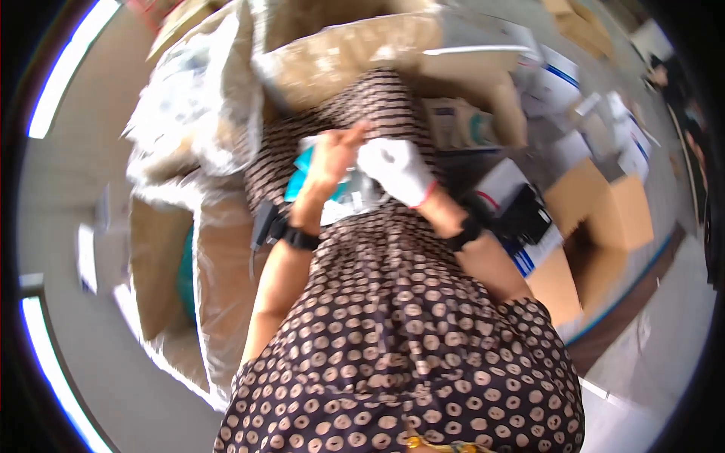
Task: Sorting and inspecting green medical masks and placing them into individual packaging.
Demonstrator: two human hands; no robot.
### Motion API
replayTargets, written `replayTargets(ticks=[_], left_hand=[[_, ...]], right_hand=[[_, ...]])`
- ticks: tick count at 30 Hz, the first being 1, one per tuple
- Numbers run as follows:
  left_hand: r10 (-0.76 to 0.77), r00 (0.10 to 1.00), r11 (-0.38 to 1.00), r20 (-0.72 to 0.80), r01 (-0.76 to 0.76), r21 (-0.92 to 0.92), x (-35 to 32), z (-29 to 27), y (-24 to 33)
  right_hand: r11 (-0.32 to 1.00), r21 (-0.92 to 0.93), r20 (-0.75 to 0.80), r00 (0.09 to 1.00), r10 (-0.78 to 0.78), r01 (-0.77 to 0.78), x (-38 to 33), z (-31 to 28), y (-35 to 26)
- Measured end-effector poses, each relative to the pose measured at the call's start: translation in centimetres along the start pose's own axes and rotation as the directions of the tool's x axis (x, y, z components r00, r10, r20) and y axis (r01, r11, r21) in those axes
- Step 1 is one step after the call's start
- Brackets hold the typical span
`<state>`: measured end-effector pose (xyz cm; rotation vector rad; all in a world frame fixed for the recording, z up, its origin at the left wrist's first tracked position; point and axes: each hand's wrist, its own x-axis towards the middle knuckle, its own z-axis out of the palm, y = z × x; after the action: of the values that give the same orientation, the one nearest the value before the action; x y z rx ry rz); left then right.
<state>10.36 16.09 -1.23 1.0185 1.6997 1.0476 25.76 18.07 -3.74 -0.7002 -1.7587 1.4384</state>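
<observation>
My left hand (pixel 332 160) is bare and blurred by motion. It is over a teal and clear plastic packet (pixel 358 201) that rests on my lap, and its finger positions are smeared. Close by on the right, my right hand (pixel 398 171) wears a white glove with a red cuff edge. Its fingers are curled in, and what they hold, if anything, is hidden. Part of the packet is covered by my hands. Both wrists carry black bands, with a small dark device (pixel 263 223) beside the left one. Patterned dark cloth (pixel 393 317) covers my lap.
Large cardboard boxes lined with clear plastic (pixel 204 113) stand ahead and to the left. At the right, an open carton (pixel 482 83) contains white and teal packets (pixel 462 124). Nearer lie a black item (pixel 529 215) and another open cardboard box (pixel 604 204).
</observation>
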Motion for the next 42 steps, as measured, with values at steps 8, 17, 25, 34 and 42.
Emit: replayTargets(ticks=[8, 17, 25, 34, 42], left_hand=[[0.237, 0.825, 0.969, -0.512, -0.237, 0.067, 6.3, -2.5, -5.0], [0.061, 0.95, 0.936, -0.308, -0.162, -0.312, 3.2, -4.8, -0.2], [-0.167, 0.892, 0.924, -0.419, -0.007, -0.383, 3.4, -5.7, -0.4], [-0.099, 0.959, 0.751, -0.264, -0.102, -0.653, 1.7, -7.1, 1.6], [-0.088, 0.966, 0.669, -0.242, -0.122, -0.733, 2.2, -7.7, 0.6]], right_hand=[[0.753, 0.613, -0.108, 0.919, 0.38, -0.239, -4.9, -0.9, -2.7], [0.061, 0.64, -0.693, 0.541, 0.477, 0.766, -15.6, -20.1, 0.3], [0.101, 0.789, -0.597, 0.796, -0.104, 0.605, -22.5, -25.8, 7.2], [0.965, 0.047, -0.047, 0.966, -0.255, 0.257, -3.2, -5.2, -2.4], [0.742, -0.669, 0.252, 0.954, 0.162, 0.051, 1.5, 8.9, 4.4]])
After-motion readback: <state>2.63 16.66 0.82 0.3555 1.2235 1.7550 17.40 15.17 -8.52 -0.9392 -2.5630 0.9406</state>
